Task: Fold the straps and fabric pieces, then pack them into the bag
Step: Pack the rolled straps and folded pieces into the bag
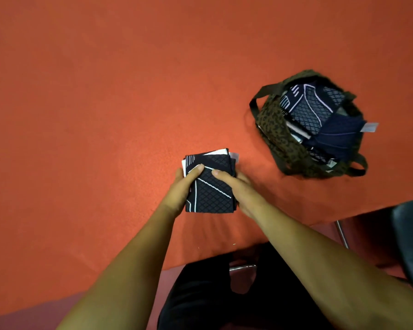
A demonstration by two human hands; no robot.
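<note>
- Gripping from both sides, the left hand (180, 188) and the right hand (239, 189) close around a folded fabric piece (210, 186), thumbs laid across its top face and the other fingers tucked out of sight beneath or beside it.
- The two-sided squeeze looks meant to keep the stacked layers square so the fold does not spring open; I judge the folding of this piece done or nearly so.
- The bundle is dark with a diamond weave and thin white lines; a white layer and a small tag peek out at its far edge, so the layers are not perfectly flush.
- It sits low over the orange table (105, 103), near the person's edge; whether it rests on the surface or is lifted just clear, I cannot tell.
- Well off to the right stands the leopard-print bag (279, 136), mouth open and upward, handles flopped outward so nothing blocks the opening.
- Inside it, similar dark patterned pieces already lie packed, one navy piece with a pale label poking over the rim.
- The likely next move is carrying this bundle across to the bag.
</note>
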